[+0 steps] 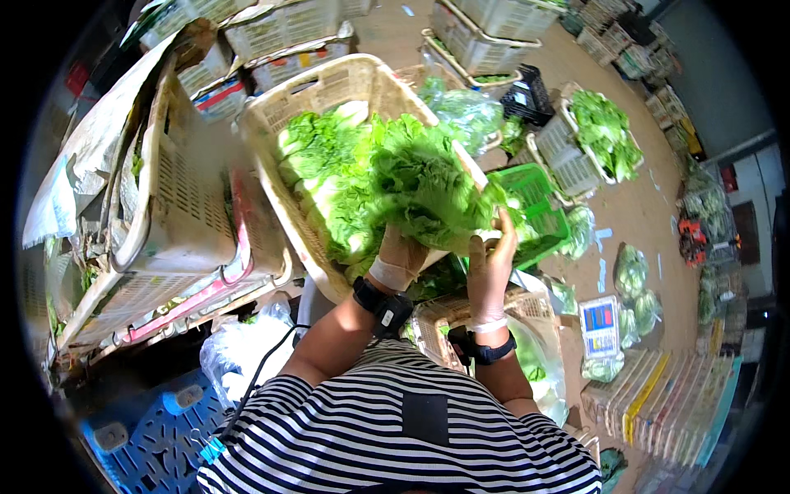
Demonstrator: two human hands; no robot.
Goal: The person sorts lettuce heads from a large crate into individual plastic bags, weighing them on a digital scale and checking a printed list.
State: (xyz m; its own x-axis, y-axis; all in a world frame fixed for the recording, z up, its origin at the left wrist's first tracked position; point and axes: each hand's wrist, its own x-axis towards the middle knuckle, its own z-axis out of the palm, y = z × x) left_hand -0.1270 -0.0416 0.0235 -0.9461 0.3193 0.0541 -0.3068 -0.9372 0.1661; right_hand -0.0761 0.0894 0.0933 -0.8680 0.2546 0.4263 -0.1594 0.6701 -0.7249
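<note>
My left hand [400,252], in a thin pale glove, is closed on the base of a leafy head of lettuce [426,185]. The leaves spread over the right part of a large cream plastic crate [271,179], which holds more lettuce heads [333,167]. My right hand [492,265], gloved too, is raised with parted fingers beside the lettuce's right edge; whether its fingertips touch the leaves I cannot tell. Behind that hand stands a green plastic basket [546,219] with greens in it. A lower crate [543,302] lined with plastic, with greens inside, lies below my right forearm.
Tall stacked crates [191,197] rise at the left. A blue plastic pallet [154,444] lies at the lower left. To the right are a crate of leafy greens [568,154], bagged vegetables [631,272], a scale [598,327] and a row of stacked crates [654,401].
</note>
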